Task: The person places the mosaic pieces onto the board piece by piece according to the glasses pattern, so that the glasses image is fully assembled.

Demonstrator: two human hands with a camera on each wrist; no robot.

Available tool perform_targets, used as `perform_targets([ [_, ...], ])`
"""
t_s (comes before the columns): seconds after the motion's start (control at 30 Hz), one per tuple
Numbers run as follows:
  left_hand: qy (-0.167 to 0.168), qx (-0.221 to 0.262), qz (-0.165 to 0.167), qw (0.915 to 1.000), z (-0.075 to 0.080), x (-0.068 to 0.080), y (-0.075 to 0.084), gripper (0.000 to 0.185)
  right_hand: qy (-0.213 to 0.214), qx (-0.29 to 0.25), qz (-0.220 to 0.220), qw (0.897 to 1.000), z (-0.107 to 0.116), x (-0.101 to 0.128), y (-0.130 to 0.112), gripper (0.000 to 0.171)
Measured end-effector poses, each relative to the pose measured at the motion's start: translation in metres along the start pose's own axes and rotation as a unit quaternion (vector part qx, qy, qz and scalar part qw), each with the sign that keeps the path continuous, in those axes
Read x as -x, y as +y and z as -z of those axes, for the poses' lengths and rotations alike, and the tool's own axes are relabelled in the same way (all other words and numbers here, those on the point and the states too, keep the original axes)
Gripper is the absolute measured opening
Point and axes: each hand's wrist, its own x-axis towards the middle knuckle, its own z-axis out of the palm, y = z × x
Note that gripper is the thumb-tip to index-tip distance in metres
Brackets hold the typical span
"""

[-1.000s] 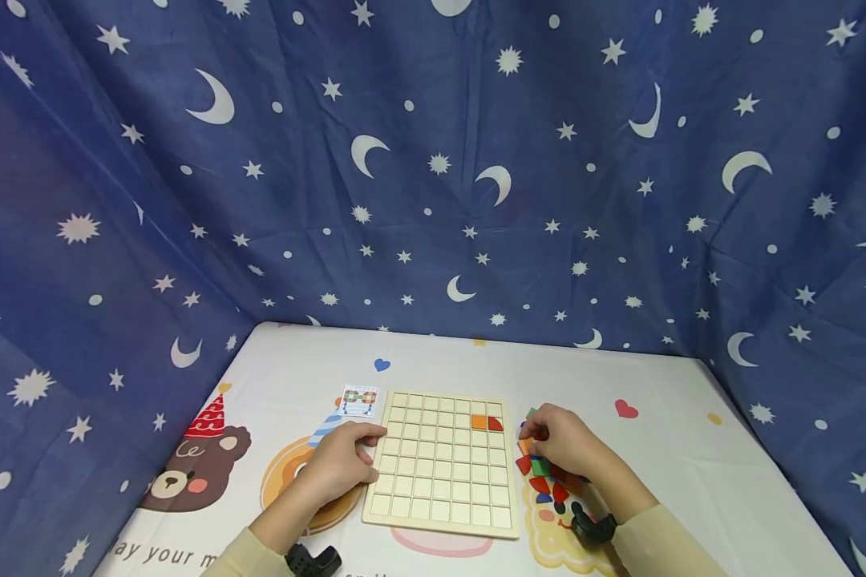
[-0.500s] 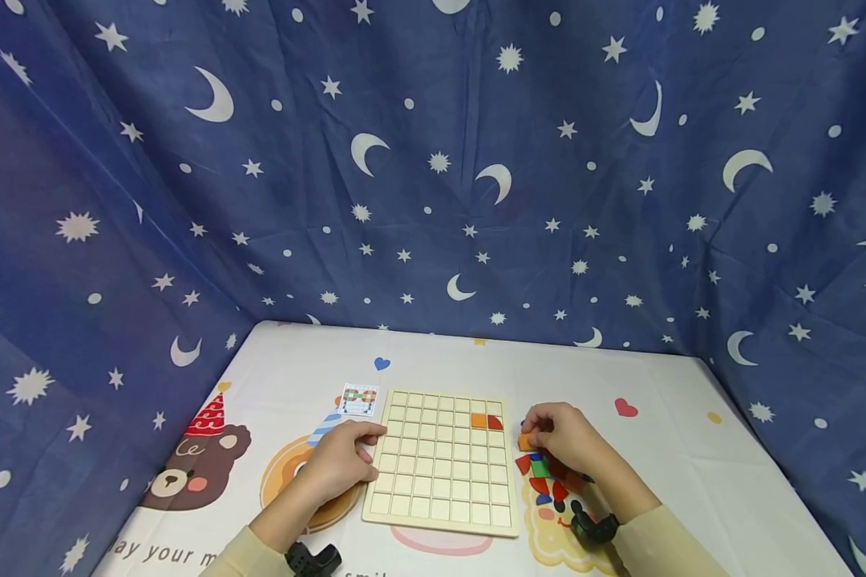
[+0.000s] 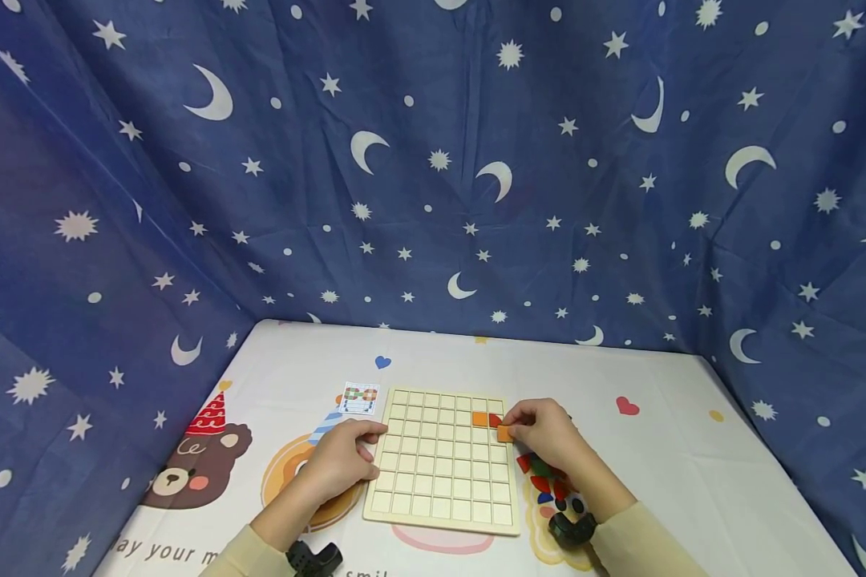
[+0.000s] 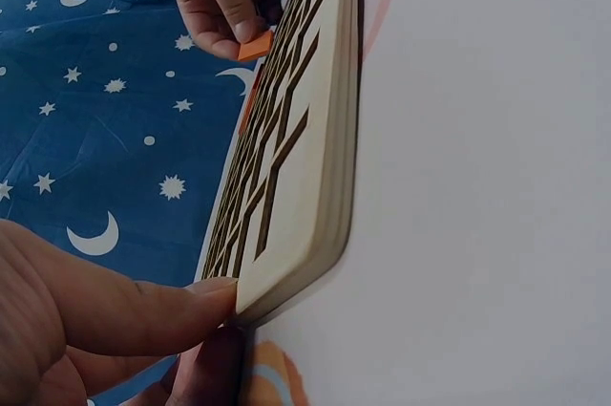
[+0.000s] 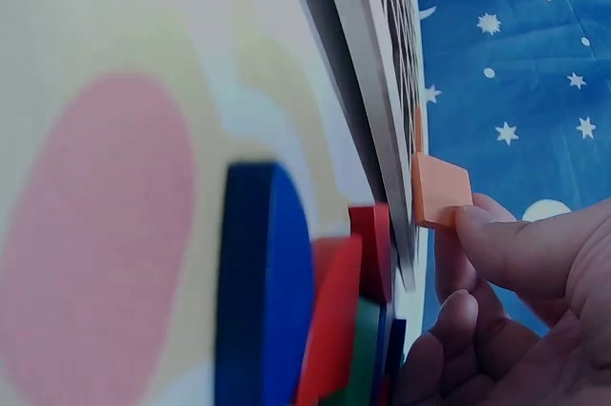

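A pale wooden grid board point(image 3: 433, 489) lies flat on the table. An orange square point(image 3: 479, 418) and a red piece point(image 3: 494, 420) sit in its top right cells. My right hand point(image 3: 541, 433) pinches an orange square tile point(image 3: 504, 433) over the board's right edge; the right wrist view shows the orange tile point(image 5: 441, 191) between fingertips beside the board point(image 5: 368, 72). My left hand point(image 3: 342, 461) rests against the board's left edge, thumb on its corner point(image 4: 286, 263). The left wrist view shows my right hand point(image 4: 224, 0) holding the tile point(image 4: 256, 46) far off.
A heap of coloured pieces point(image 3: 544, 481) lies right of the board, under my right wrist; blue and red pieces point(image 5: 286, 301) fill the right wrist view. A small pattern card point(image 3: 358, 397) lies at the board's upper left. Star-printed blue cloth point(image 3: 433, 176) walls in the table.
My right hand lifted an orange tile from the heap and carried it left, over the board's right edge. The left hand stayed on the board's left edge.
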Motion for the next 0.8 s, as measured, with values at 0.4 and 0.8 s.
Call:
perform_targets([
  [0.4,-0.002,0.003,-0.002,1.0000,-0.0004,-0.0004,-0.0007,0.068,-0.018,0.019,0.022,0.999,-0.0090,0.0007,-0.0043,0.011],
  [0.8,-0.001,-0.005,0.002,1.0000,0.0002,0.0009,0.0007,0.069,-0.025,0.048,0.027,0.998,-0.0094,0.0028,-0.0060,0.022],
])
